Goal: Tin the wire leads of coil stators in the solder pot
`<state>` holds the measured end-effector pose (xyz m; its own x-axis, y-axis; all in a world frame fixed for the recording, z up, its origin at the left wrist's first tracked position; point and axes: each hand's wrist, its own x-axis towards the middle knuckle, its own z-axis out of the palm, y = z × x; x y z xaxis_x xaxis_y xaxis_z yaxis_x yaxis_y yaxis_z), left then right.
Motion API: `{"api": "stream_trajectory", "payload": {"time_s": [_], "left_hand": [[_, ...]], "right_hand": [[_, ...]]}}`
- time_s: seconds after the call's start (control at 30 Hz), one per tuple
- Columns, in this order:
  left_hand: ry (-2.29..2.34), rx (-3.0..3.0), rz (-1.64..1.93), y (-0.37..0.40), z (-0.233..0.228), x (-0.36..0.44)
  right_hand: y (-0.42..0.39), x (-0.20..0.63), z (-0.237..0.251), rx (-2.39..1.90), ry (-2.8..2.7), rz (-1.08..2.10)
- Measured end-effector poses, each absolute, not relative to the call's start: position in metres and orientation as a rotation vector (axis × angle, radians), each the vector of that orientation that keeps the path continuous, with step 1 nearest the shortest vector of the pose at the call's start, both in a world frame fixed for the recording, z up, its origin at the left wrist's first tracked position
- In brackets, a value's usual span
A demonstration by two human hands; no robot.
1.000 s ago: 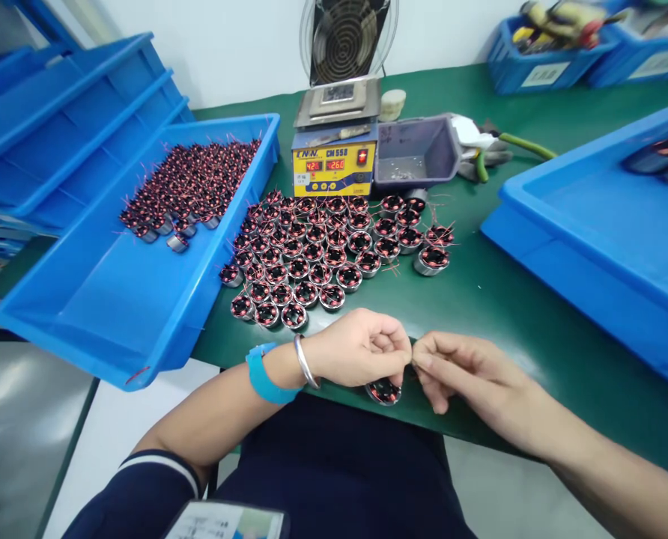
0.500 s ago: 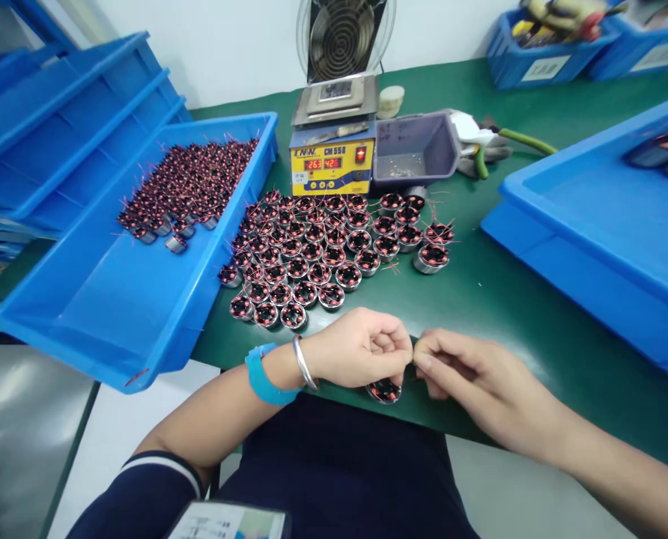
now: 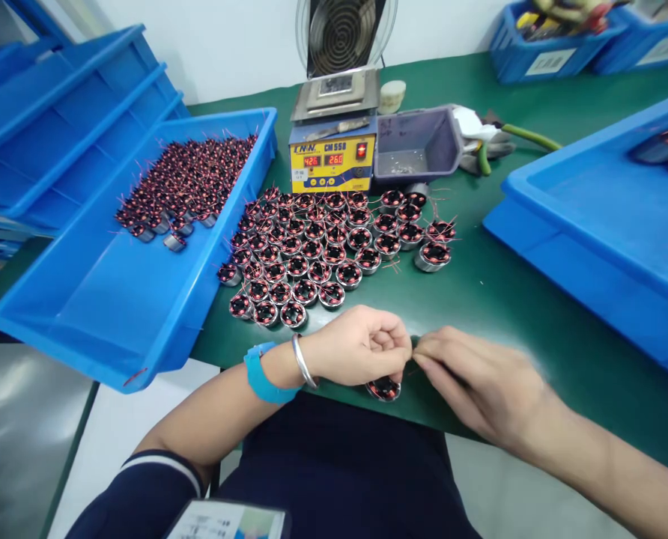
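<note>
Near the front edge of the green table, my left hand (image 3: 365, 348) is curled closed, with a silver bangle and a blue wrist strap on its arm. Partly hidden beneath its fingers is a motor stator (image 3: 384, 388) with copper windings in a metal ring. My right hand (image 3: 480, 378) is pinched, its fingertips almost touching those of the left. Whatever the two pinches hold is too small to make out. Beyond my hands stand several more wound stators (image 3: 319, 271) in close rows, their thin copper leads sticking up.
At left, a blue tray (image 3: 120, 299) holds a heap of stators. A yellow-and-blue CM 558 heating unit (image 3: 334, 161) stands behind the rows, beside a grey-purple bin (image 3: 418, 142). Pliers (image 3: 485, 153) lie right of it. Stacked blue trays (image 3: 603, 232) border the right side.
My right hand has turned slightly, its fingers now lying flatter and more closed together. My left hand and the stator under it have hardly moved. The unit's display digits differ.
</note>
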<state>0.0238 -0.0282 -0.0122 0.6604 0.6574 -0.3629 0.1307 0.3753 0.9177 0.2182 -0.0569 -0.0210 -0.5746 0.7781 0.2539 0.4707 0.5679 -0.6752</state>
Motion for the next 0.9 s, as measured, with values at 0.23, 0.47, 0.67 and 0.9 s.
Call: {"api": "stream_trajectory", "payload": {"time_s": [0.23,0.47,0.67,0.9], "left_hand": [[0.785,1.165,0.371,-0.028,-0.015,0.021],[0.786,1.123,0.359,-0.028,-0.014,0.023],[0.874,1.059,0.486,-0.03,-0.016,0.026],[0.985,0.945,0.822,-0.037,-0.018,0.036]], "right_hand": [[-0.06,0.218,-0.016,-1.116,-2.159,0.938],[-0.054,0.229,-0.028,-0.603,-2.538,-0.119],[-0.052,0.232,-0.016,-1.14,-2.219,0.398],[-0.081,0.199,-0.035,-1.125,-2.112,0.292]]}}
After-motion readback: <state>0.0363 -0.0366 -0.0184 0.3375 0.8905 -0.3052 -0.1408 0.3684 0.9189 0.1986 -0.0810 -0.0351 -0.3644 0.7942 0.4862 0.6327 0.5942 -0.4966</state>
